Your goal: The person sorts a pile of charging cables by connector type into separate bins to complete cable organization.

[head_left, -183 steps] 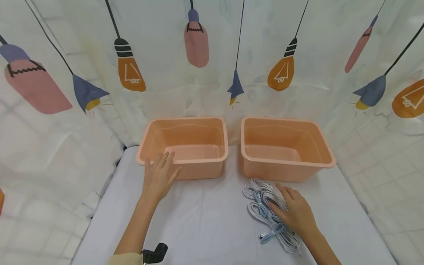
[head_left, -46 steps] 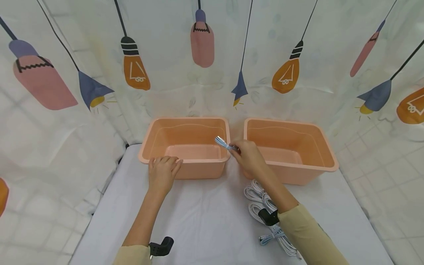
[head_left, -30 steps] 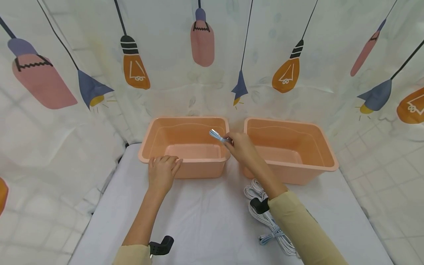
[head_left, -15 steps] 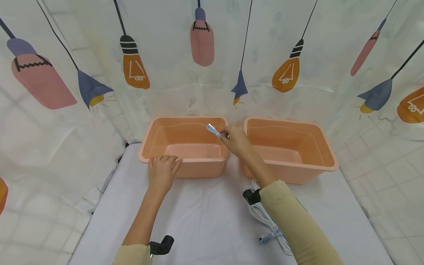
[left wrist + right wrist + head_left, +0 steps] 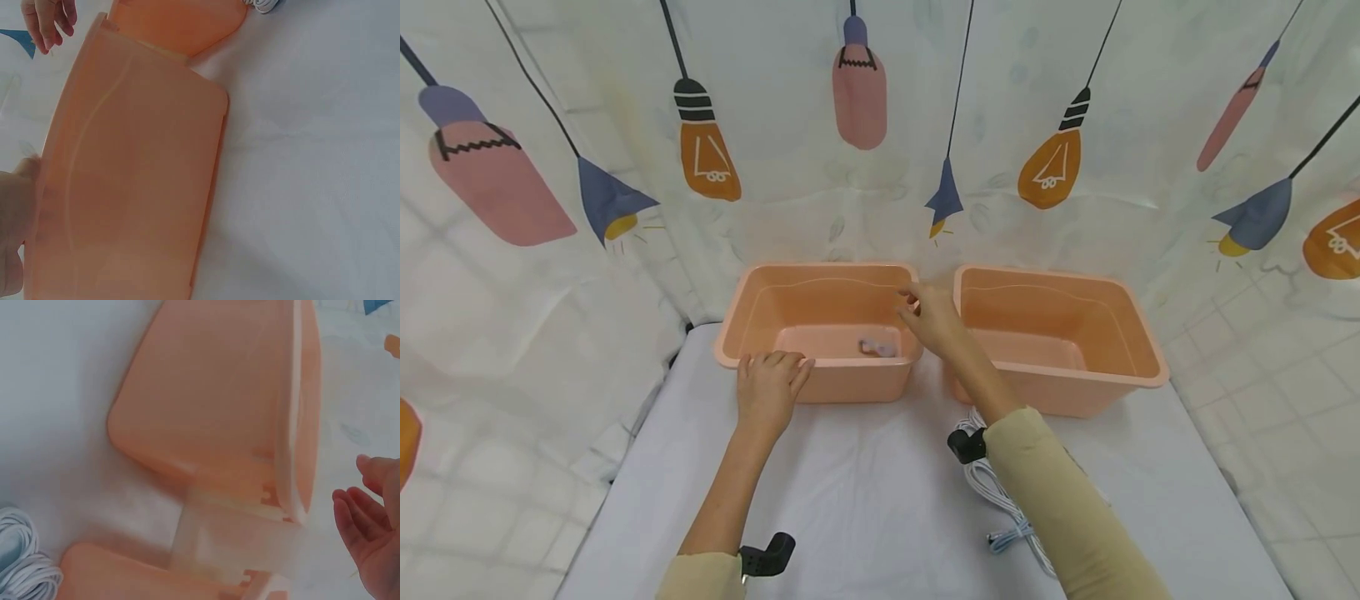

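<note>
In the head view, my left hand (image 5: pixel 767 396) holds the near rim of the left peach plastic bin (image 5: pixel 850 383), its fingers bent over the edge. Above this bin's right end, my right hand (image 5: pixel 934 318) is empty, with thumb and fingertips apart. Below it, inside the bin, a small blurred cable bundle (image 5: pixel 877 347) is near the floor of the front right corner. Coiled white cables and a light blue tied cable (image 5: pixel 1011 536) lie on the table, partly hidden by my right forearm. The right wrist view shows the right hand (image 5: pixel 369 525) with nothing between its fingers.
A second peach bin (image 5: pixel 1052 383) stands to the right, a narrow gap away. Both bins are at the back of a white-covered table (image 5: pixel 865 500). Behind them hangs a lamp-patterned curtain (image 5: pixel 775 225). Each wrist wears a black device.
My right hand carried a light blue cable bundle from the pile to above the left bin and has let go of it. It has dropped inside. The left hand keeps its place on the rim.
</note>
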Available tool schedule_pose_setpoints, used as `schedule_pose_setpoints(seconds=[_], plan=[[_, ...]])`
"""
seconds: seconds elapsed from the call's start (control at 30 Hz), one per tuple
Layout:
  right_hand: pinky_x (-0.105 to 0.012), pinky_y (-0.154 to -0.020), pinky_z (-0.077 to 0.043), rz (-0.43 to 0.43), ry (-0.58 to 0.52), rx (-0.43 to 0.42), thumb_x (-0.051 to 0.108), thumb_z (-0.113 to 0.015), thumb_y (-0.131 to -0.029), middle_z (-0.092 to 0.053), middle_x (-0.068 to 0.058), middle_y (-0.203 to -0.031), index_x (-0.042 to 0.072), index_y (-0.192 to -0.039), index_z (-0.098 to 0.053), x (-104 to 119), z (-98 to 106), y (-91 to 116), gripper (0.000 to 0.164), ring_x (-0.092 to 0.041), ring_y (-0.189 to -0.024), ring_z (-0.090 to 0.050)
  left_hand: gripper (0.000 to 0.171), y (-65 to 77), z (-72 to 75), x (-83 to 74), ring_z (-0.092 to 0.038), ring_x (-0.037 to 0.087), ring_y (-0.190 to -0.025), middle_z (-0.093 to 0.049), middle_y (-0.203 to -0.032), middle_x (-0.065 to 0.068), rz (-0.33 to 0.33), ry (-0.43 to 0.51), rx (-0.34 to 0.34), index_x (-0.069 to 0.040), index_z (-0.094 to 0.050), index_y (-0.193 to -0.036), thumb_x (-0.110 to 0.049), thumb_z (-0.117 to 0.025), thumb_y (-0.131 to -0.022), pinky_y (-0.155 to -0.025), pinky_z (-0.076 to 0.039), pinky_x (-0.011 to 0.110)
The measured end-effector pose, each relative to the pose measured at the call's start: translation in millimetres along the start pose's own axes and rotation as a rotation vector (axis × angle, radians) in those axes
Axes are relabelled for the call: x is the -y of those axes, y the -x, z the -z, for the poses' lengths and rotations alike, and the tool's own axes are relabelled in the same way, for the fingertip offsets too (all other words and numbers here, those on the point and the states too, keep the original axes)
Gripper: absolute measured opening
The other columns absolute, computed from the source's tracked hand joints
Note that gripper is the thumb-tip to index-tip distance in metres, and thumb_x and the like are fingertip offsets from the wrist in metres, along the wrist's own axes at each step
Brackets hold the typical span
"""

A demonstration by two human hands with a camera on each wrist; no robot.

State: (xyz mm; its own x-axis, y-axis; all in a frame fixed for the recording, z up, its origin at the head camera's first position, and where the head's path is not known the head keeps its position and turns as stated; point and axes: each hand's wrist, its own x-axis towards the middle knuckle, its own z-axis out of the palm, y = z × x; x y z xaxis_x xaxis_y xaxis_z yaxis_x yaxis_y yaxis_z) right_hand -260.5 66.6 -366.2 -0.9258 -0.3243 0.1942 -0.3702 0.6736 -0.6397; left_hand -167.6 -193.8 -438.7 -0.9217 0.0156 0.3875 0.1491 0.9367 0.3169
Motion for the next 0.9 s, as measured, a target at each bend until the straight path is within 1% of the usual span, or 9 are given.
schedule_pose_setpoints(seconds=[0.13,0.23,0.6,0.9], plan=[[-0.040,-0.080,-0.061,0.000,0.009,-0.012,0.007,-0.069,-0.101,-0.070,-0.026,-0.117,-0.006,-0.134,-0.066,-5.8,-1.0,7.7,0.035,-0.035,-0.095,-0.071,0.032,-0.2,-1.0,1.1,-0.066,0.043,-0.116,-0.077,-0.115,0.017,-0.008,0.004,-0.019,-0.002,-0.076,-0.112,-0.031,-0.066,-0.104,-0.116,-0.033,0.070],[-0.041,-0.080,-0.062,0.004,0.004,-0.028,0.005,-0.070,-0.100,-0.070,-0.026,-0.114,-0.007,-0.132,-0.067,-9.9,-1.7,14.0,0.034,-0.036,-0.095,-0.071,0.031,-0.3,-1.4,1.4,-0.066,0.043,-0.116,-0.077,-0.115,0.017,-0.011,0.003,-0.023,-0.002,-0.077,-0.112,-0.031,-0.067,-0.104,-0.115,-0.034,0.070],[-0.045,-0.077,-0.063,0.135,0.042,-0.117,0.005,-0.075,-0.096,-0.073,-0.025,-0.100,-0.009,-0.121,-0.070,-20.6,0.5,38.4,0.029,-0.037,-0.085,-0.075,0.033,-0.2,-1.0,-0.1,-0.066,0.044,-0.117,-0.077,-0.116,0.018,-0.011,-0.014,-0.007,-0.002,-0.077,-0.113,-0.031,-0.065,-0.105,-0.114,-0.035,0.071],[-0.047,-0.078,-0.063,0.153,0.007,-0.144,0.002,-0.077,-0.094,-0.073,-0.023,-0.100,-0.005,-0.119,-0.071,-26.7,3.6,57.8,0.027,-0.036,-0.084,-0.074,0.034,1.0,-0.1,-0.2,-0.065,0.042,-0.120,-0.077,-0.118,0.016,-0.002,-0.010,0.005,-0.002,-0.076,-0.115,-0.033,-0.064,-0.105,-0.118,-0.031,0.070]])
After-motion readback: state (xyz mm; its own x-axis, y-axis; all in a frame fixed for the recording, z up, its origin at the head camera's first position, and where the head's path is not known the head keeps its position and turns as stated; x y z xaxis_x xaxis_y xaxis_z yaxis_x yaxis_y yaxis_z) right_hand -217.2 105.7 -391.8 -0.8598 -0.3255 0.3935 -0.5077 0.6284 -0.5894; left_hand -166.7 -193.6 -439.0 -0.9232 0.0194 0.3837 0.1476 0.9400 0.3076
